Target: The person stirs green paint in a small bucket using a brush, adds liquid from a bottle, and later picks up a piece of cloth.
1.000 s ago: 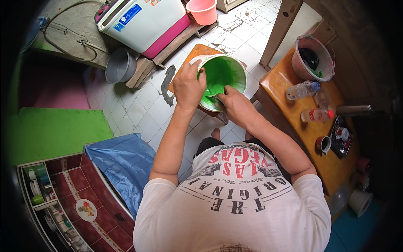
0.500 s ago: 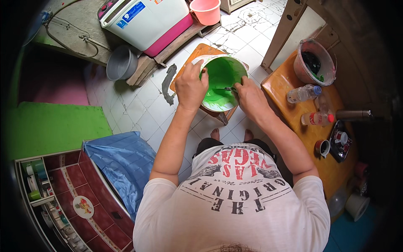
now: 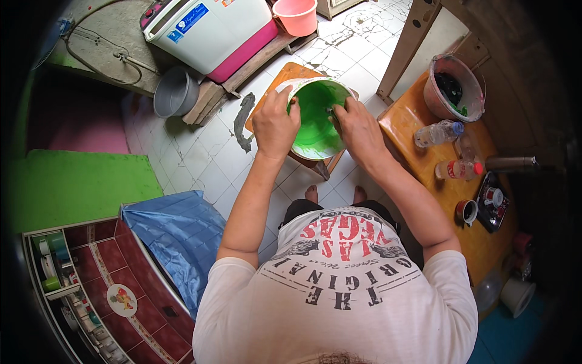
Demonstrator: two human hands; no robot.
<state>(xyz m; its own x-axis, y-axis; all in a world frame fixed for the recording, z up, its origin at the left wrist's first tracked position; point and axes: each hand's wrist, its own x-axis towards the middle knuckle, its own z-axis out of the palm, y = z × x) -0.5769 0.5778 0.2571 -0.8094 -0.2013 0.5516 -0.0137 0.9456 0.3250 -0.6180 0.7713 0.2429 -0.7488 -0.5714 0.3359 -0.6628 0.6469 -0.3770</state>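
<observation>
- Centrally, green bucket [image 3: 316, 118] sits on a small wooden stool [image 3: 274, 85], tipped so its open mouth faces the person.
- Left hand [image 3: 276, 124] clamps the bucket's left rim, fingers hooked over the edge.
- Right hand [image 3: 357, 124] grips the right rim, fingertips reaching inside; whether it pinches a small tool, cannot tell.
- Both hands flank the bucket, about equally near.
- Right of bucket: orange table [image 3: 418, 121] with plastic bottles [image 3: 438, 133].
- Beyond bucket: washing machine [image 3: 209, 30].
</observation>
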